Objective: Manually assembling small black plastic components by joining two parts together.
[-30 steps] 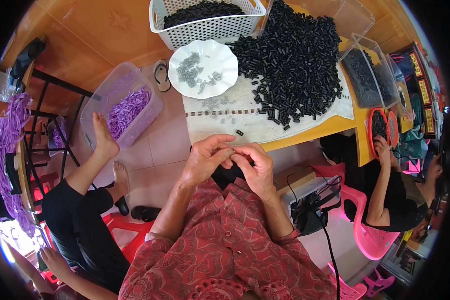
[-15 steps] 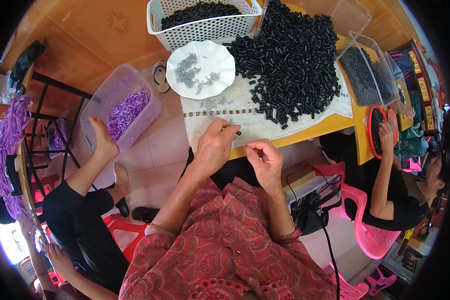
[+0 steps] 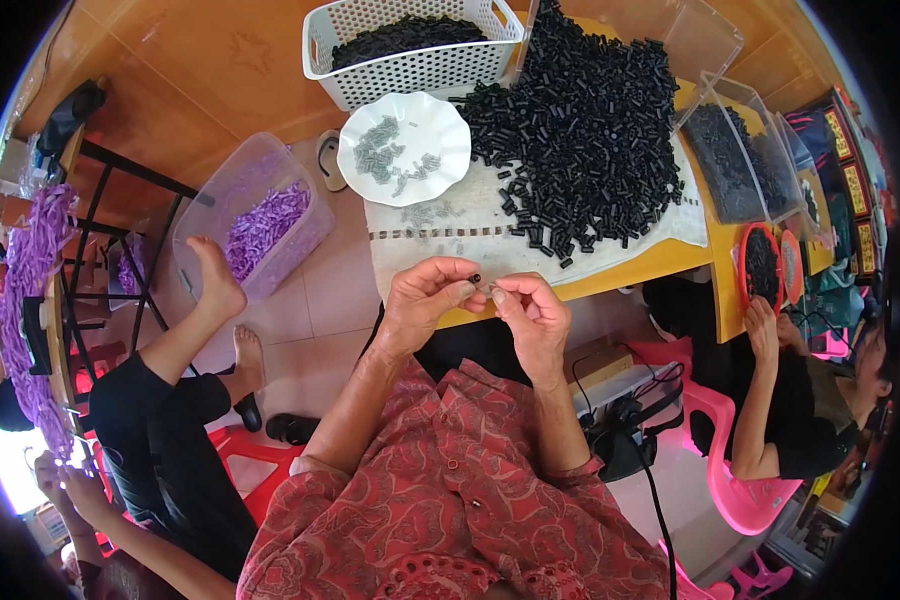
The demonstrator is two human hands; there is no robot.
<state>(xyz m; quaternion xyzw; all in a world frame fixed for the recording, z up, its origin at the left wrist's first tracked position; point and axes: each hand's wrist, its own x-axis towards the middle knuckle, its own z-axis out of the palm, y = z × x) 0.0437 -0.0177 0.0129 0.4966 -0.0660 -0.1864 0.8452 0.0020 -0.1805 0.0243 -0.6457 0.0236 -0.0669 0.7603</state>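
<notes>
My left hand (image 3: 425, 300) pinches a small black tube piece (image 3: 475, 279) between thumb and fingertips at the table's near edge. My right hand (image 3: 530, 315) is right beside it, its fingertips pinched on a tiny grey metal piece (image 3: 490, 288) that almost touches the black one. Both hands hover over the white cloth (image 3: 440, 240). Beyond them lies a big heap of black tube pieces (image 3: 580, 130). A white scalloped plate (image 3: 450, 125) with several small grey metal pieces (image 3: 385, 155) stands at the cloth's far left.
A white basket (image 3: 410, 70) of black pieces stands at the back. Clear bins (image 3: 740, 160) are at the right, where a seated person's hand (image 3: 760, 320) reaches a red tray (image 3: 760, 265). A tub of purple pieces (image 3: 255, 225) sits on the floor by another person's bare foot (image 3: 215, 280).
My left hand came back from the cloth with a black piece and met my right hand again at the table edge. The right hand rose slightly toward it.
</notes>
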